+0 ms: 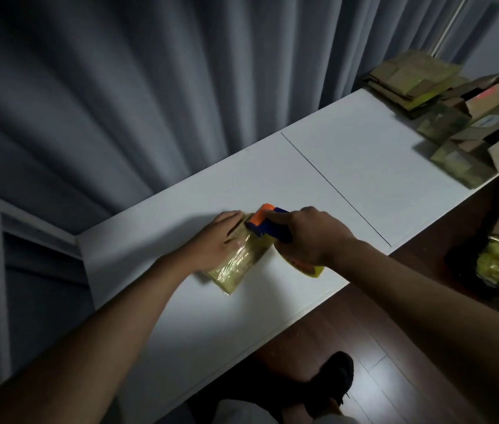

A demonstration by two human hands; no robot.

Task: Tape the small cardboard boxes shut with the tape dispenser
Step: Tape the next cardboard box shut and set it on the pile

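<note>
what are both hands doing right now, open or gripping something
Left hand: open, fingers flat, pressing on the small cardboard box.
Right hand: closed around the tape dispenser, held at the box.

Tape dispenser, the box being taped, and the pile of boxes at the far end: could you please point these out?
tape dispenser (272, 226), head view, blue body.
box being taped (236, 267), head view, shiny taped top.
pile of boxes (468, 117), head view, middle of heap.

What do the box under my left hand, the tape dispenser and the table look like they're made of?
Box: brown cardboard, glossy where clear tape seems to cover it. Tape dispenser: probably hard plastic, solid blue and orange. Table: smooth matte white top, likely laminate or painted board.
</note>
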